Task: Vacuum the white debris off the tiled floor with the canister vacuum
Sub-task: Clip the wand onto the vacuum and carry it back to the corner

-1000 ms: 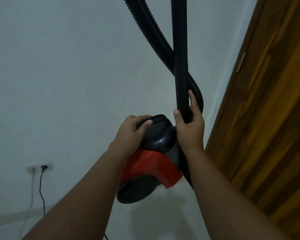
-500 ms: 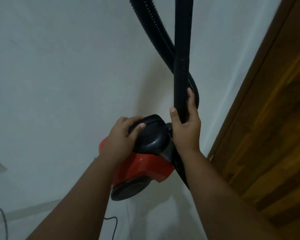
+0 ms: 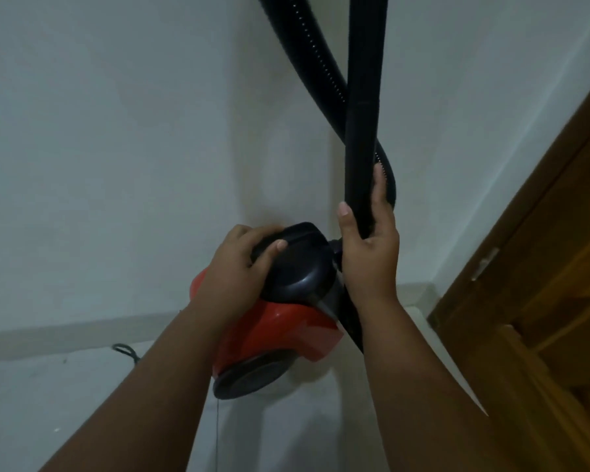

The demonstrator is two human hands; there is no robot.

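Canister vacuum [image 3: 276,332]: red body, black top and black round end; middle of view, held in both hands before a pale wall [image 3: 116,131], seemingly clear of the floor [image 3: 48,403].
Left hand [image 3: 239,267]: fingers curled over the black top housing, thumb across it, clamped on the vacuum.
Right hand [image 3: 368,253]: fingers and thumb wrapped round the lower wand, one finger stretched up the tube.
Wand [image 3: 363,97]: smooth black tube, just right of the vacuum.
Hose [image 3: 307,52]: ribbed, black, crossing behind the wand and looping behind the right hand.
Surroundings: wooden door [image 3: 542,250] at right; pale baseboard [image 3: 65,335] along the wall; dark cord loop [image 3: 125,350] on the floor at left.
In the way: both forearms, covering much of the floor and the vacuum's near side.
Hard to make out: one small white speck [image 3: 57,429] at lower left; wand and hose cut off by the top edge.
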